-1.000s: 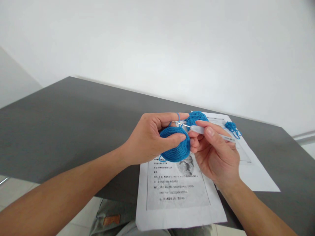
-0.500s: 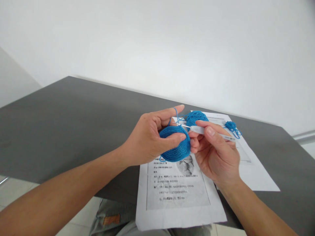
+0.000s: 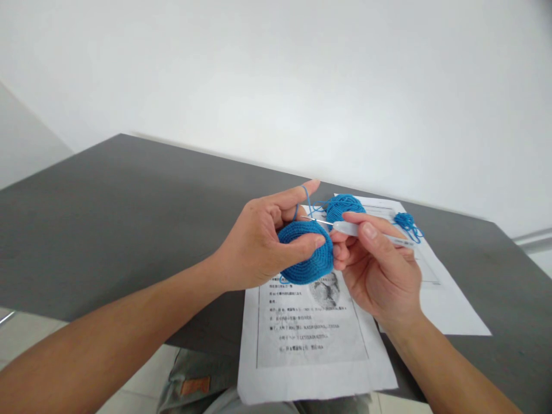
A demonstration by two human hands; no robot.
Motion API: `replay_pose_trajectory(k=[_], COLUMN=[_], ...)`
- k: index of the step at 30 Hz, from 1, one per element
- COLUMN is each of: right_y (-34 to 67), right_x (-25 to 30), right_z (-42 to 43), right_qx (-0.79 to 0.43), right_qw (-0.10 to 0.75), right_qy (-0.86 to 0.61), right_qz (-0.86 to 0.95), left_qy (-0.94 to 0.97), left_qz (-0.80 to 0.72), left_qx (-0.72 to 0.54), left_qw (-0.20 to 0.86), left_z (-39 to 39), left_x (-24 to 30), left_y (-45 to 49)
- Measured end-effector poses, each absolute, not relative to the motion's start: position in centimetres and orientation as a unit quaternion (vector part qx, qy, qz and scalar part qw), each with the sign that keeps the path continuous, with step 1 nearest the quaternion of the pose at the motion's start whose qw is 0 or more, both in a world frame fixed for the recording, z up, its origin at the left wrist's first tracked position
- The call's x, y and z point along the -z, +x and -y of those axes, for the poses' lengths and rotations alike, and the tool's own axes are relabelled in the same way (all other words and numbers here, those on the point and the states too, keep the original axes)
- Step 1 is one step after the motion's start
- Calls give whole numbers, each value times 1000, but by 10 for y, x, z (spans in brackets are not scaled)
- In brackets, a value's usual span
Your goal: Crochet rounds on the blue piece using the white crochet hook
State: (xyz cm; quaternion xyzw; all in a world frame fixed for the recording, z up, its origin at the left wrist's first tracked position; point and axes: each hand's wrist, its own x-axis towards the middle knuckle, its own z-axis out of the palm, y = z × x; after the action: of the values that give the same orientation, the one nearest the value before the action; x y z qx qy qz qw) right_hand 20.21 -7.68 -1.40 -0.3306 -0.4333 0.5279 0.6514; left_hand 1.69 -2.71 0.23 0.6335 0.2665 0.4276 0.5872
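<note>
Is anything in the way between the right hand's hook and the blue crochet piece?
Nothing visible blocks it: the right hand holds the hook with its metal shaft at the upper edge of the piece. The left hand grips the piece, and yarn runs from its index finger toward the shaft; whether they touch is unclear.

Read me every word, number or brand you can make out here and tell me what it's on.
Nothing reads clearly enough to quote.
Front sheet: several printed lines, too blurred to read.
Back sheet: faint print, too small to read.
Crochet hook: dark marking on its handle, too small to read.
</note>
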Motion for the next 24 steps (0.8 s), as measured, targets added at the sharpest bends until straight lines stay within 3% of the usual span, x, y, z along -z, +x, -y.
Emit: replay_pose_trajectory(k=[24], right_y=[212], right_x=[6], right_z=[74], right_qx=[-435], right_qw=[652], right_qy=[-365], right_qz=[502], left_qy=[657], left_qz=[-281], left_qx=[-435], left_qw=[549], left_z=[30], left_x=[7], left_y=[20])
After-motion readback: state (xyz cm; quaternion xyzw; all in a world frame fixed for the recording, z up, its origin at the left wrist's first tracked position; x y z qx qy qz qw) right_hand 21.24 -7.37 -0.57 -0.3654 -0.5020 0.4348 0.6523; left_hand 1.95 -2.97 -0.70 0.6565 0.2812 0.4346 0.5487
